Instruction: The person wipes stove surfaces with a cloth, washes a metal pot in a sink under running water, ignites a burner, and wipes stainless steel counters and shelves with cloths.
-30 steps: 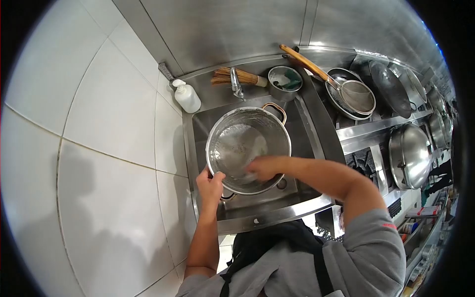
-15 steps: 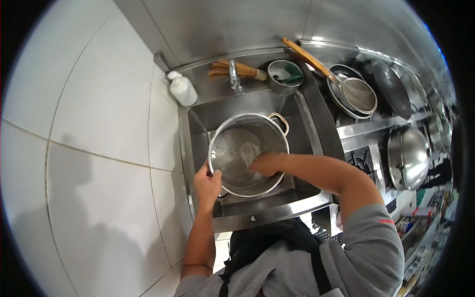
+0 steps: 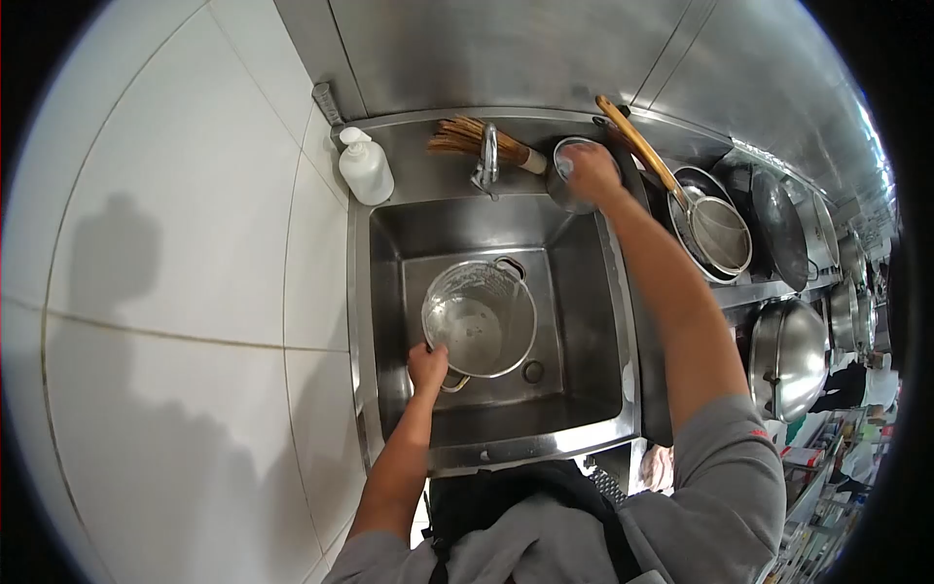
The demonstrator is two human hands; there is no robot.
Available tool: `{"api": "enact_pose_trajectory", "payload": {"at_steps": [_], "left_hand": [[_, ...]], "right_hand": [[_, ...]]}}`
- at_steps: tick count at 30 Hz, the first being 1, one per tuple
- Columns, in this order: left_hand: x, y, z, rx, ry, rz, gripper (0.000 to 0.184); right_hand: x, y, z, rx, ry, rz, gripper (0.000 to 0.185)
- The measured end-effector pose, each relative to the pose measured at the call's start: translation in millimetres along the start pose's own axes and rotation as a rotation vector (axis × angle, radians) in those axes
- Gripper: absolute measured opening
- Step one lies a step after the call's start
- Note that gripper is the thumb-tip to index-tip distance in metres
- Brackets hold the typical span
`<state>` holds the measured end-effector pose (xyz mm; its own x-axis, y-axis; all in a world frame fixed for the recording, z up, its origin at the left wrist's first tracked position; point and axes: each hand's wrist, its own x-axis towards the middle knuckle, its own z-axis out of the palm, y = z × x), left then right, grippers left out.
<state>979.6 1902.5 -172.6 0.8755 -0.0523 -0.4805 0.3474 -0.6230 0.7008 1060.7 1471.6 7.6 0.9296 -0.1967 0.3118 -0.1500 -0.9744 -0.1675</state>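
A large metal pot (image 3: 520, 336) stands in the sink, its mouth facing up and two loop handles at its sides. Whitish suds cover part of its inside. My left hand (image 3: 428, 370) grips the near left side of the pot's rim. At the back right corner, my right hand (image 3: 592, 173) reaches into the mouth of a small metal container (image 3: 572, 200). Its fingers are curled, and a pale, whitish bit shows beside them that I cannot make out. The hand hides most of the container's inside.
Behind the metal sink (image 3: 389, 229) are a faucet (image 3: 488, 156), a bamboo brush (image 3: 467, 136) and a white pump bottle (image 3: 366, 173). To the right, a wooden-handled strainer (image 3: 720, 234) rests over pans, near a domed metal wok (image 3: 793, 355). A tiled wall (image 3: 175, 243) borders the left.
My right hand has left the pot's inside and moved up and right to the small container. The pot sits lower in the sink, with my left hand still on its rim.
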Motion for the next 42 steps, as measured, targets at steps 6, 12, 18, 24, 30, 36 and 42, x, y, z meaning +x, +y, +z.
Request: {"api": "enact_pose_trajectory", "payload": {"at_steps": [6, 12, 18, 24, 30, 36, 42], "left_hand": [[53, -44, 48, -0.408, -0.035, 0.000, 0.018], [84, -50, 60, -0.380, -0.050, 0.144, 0.029], [117, -86, 99, -0.442, -0.034, -0.181, 0.045], [56, -58, 94, -0.089, -0.329, -0.014, 0.080], [103, -15, 47, 0.226, -0.090, 0.001, 0.053], [117, -21, 68, -0.259, -0.262, -0.161, 0.035], [37, -32, 99, -0.314, -0.144, -0.280, 0.071]], "right_hand": [[15, -110, 67, 0.228, -0.356, 0.283, 0.029], [48, -124, 94, 0.314, -0.402, 0.396, 0.038], [75, -145, 90, 0.621, -0.381, 0.373, 0.036], [24, -161, 111, 0.389, -0.714, -0.052, 0.030], [-27, -113, 172, -0.039, -0.663, -0.603, 0.023], [-27, -125, 194, 0.245, -0.819, -0.357, 0.030], [-34, -136, 207, 0.146, -1.087, -0.092, 0.037]]}}
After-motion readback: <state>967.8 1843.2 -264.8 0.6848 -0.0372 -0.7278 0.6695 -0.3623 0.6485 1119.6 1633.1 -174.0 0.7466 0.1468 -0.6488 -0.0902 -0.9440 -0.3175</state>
